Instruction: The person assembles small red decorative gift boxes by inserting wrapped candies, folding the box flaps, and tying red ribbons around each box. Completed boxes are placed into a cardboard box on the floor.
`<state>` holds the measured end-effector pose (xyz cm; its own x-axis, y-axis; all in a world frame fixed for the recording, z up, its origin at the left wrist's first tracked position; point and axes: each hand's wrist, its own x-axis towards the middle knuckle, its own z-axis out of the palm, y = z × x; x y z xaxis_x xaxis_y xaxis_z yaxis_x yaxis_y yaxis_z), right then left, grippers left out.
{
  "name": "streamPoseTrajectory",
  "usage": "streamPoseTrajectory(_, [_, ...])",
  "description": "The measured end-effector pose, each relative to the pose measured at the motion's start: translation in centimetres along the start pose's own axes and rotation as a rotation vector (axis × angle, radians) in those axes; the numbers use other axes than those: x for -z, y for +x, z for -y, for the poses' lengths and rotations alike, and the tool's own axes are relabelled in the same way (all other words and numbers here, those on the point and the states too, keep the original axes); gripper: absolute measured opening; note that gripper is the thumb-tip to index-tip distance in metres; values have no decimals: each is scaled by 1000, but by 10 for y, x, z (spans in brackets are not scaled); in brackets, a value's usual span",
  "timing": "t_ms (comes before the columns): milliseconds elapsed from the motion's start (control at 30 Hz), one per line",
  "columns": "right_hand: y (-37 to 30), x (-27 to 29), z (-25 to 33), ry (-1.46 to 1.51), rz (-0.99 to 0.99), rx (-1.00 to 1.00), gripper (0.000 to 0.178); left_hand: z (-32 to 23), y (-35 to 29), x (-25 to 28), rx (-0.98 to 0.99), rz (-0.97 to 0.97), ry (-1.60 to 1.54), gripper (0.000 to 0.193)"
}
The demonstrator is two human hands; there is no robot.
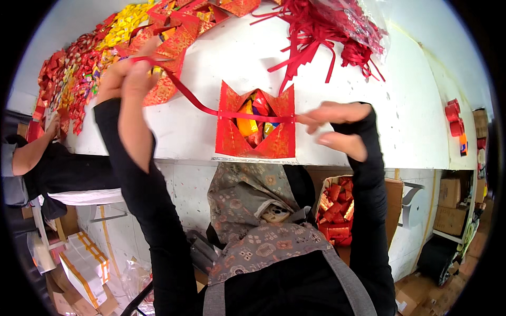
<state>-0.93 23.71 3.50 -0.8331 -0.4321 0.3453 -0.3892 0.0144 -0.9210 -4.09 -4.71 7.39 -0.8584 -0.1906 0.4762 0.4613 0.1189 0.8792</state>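
The left hand [130,81] pinches the red ribbon [192,100] crossing the red box [230,138]. The right hand [345,125] is just right of the box; its blurred grip cannot be determined. The box sits at the table's [182,129] near edge.

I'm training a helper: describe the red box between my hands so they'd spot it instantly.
On the white table, find the near edge's middle. The red box shows wrapped sweets through a diamond opening. Unlike the clustered boxes upper left, it stands alone, ribbon across it.
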Motion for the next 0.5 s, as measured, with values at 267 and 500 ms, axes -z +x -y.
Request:
streamPoseTrajectory(267, [27, -23, -22, -732, -174, 67, 32, -9, -1, -5, 16, 205, 142, 9])
streamPoseTrajectory(500, [56, -29, -26, -802, 3, -170, 22, -8, 0, -1, 67, 179, 144, 11])
